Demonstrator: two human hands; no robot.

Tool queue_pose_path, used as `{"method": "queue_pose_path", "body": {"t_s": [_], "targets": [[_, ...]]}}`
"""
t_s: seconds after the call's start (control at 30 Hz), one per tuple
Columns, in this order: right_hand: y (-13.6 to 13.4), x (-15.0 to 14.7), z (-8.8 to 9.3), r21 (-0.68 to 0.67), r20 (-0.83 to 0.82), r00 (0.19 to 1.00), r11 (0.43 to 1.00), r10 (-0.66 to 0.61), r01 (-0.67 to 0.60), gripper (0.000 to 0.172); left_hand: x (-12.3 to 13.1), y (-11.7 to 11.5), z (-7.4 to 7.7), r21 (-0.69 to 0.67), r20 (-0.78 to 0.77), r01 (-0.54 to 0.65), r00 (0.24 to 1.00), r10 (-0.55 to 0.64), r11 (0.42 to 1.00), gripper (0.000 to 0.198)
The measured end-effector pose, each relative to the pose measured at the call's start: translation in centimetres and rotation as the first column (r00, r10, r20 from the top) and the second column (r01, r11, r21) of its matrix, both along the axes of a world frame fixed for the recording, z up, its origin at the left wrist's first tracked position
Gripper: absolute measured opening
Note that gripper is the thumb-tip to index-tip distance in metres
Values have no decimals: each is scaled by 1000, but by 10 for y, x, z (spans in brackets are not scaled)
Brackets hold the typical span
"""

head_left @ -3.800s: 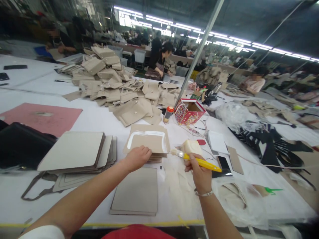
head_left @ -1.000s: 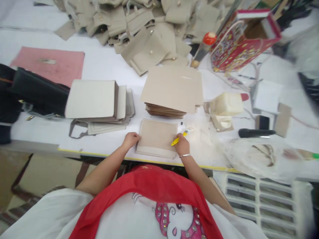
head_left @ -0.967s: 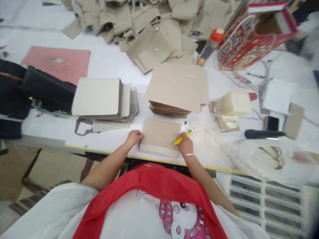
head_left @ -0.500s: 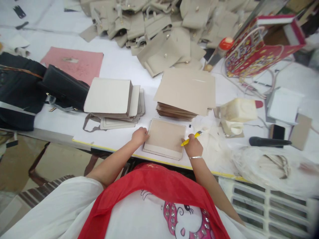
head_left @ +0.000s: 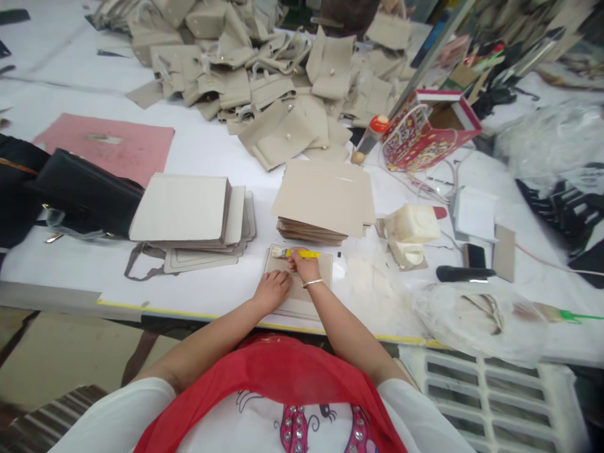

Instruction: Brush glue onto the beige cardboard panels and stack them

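A beige rectangular panel [head_left: 309, 296] lies flat at the table's front edge, over other sheets. On its left part rests my left hand [head_left: 272, 290], palm down with the fingers laid out on the surface. My right hand [head_left: 304, 265] grips a yellow-handled paintbrush [head_left: 309, 254], its bristles pointing left at the panel's far left corner. Just beyond the panel stands a stack of beige sheets [head_left: 325, 195]. To the left is a stack of pale rounded-corner boards [head_left: 184, 207].
Beige bag pieces [head_left: 278, 126] lie heaped at the back. A cut plastic jug [head_left: 410, 226], a phone [head_left: 474, 256] and a clear plastic bag [head_left: 472, 314] are on the right, with a red gift bag [head_left: 429, 135] behind. Black bags [head_left: 80, 195] lie left.
My right hand has carried the paintbrush from the panel's right side to its far left corner, turning the bristles left. My left hand has moved from the panel's edge onto it. The view has shifted.
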State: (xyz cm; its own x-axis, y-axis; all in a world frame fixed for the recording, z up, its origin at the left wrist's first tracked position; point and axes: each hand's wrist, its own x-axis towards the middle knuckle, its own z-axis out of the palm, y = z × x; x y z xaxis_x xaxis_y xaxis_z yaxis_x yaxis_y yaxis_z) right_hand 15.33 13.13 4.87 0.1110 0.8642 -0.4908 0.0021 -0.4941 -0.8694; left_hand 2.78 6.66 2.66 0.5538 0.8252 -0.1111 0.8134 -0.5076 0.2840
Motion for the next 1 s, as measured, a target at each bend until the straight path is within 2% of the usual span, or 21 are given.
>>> {"method": "queue_pose_path", "body": {"t_s": [0.07, 0.17, 0.3, 0.4, 0.47, 0.53, 0.63, 0.7, 0.73, 0.8, 0.87, 0.93, 1.0], "targets": [[3, 6, -7, -26, 34, 998, 998, -54, 55, 19, -1, -1, 1, -2, 2, -3, 1000, 3, 1000, 35], [-6, 43, -8, -38, 106, 982, 986, -158, 162, 18, -2, -3, 1, -1, 9, -18, 1000, 18, 1000, 35], [-37, 110, 1, -17, 197, 948, 965, -252, 260, 22, -1, -4, -4, -3, 6, -25, 1000, 26, 1000, 35], [-66, 150, 6, 64, 247, 933, 965, -262, 254, 33, 1, -4, -6, -2, 10, -17, 1000, 17, 1000, 36], [-85, 168, 4, 162, 348, 914, 974, -208, 160, 38, 2, -5, -6, 5, 3, -14, 1000, 14, 1000, 36], [-99, 179, -5, 210, 551, 828, 977, -100, -22, 35, 3, -5, -5, 16, -12, -15, 1000, 16, 1000, 35], [-112, 182, -28, 122, 845, 533, 949, 55, -292, 29, 6, -6, -3, 28, -34, -19, 999, 19, 999, 35], [-115, 177, -43, 65, 928, 359, 903, 102, -426, 30, 7, -6, -2, 32, -51, -15, 999, 16, 999, 35], [-116, 174, -50, 50, 944, 308, 871, 119, -488, 32, 9, -6, -1, 33, -59, -14, 998, 16, 999, 35], [-116, 171, -61, 37, 959, 249, 811, 136, -583, 33, 11, -7, 0, 31, -71, -19, 997, 22, 999, 36], [-114, 171, -69, 28, 965, 221, 780, 143, -625, 28, 13, -7, 0, 24, -69, -34, 997, 36, 999, 36], [-109, 175, -74, 17, 965, 213, 781, 150, -624, 25, 14, -8, 0, 14, -58, -53, 997, 53, 999, 35], [-104, 181, -75, 20, 956, 246, 797, 162, -603, 26, 14, -7, 0, -2, -46, -59, 997, 58, 998, 35]]}}
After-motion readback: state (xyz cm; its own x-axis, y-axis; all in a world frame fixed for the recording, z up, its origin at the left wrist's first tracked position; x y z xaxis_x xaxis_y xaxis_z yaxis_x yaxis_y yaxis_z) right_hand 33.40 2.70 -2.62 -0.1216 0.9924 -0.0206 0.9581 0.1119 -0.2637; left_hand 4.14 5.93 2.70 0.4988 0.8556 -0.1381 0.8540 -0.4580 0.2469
